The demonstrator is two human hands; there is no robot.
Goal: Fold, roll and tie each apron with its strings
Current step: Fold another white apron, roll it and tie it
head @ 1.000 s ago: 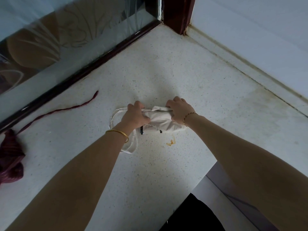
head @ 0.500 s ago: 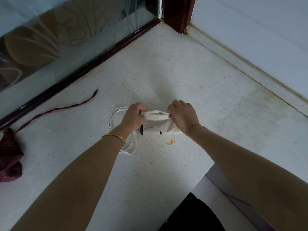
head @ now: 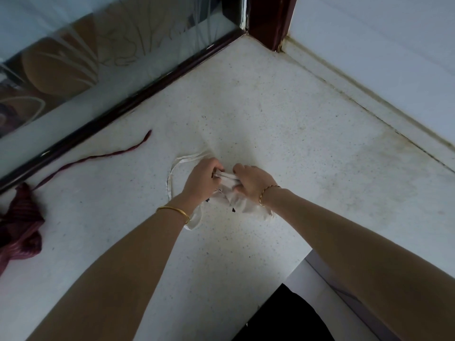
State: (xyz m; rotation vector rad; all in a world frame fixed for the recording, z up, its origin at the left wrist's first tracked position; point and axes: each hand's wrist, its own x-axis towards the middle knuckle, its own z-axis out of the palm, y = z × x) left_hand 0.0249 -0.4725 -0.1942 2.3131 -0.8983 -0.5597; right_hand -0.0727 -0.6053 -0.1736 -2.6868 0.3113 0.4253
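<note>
My left hand (head: 200, 179) and right hand (head: 254, 183) grip the rolled apron (head: 242, 204), fingers (head: 246, 171) curled; it seems soft, light, apt to unroll, best held mid-roll.

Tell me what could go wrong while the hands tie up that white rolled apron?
1. The left hand and right hand both pinch the thin white string across the white rolled cloth apron; a slip might let the roll spring open.
2. The loose white string loop lying on the speckled pale countertop may snag or get left out of the knot.
</note>
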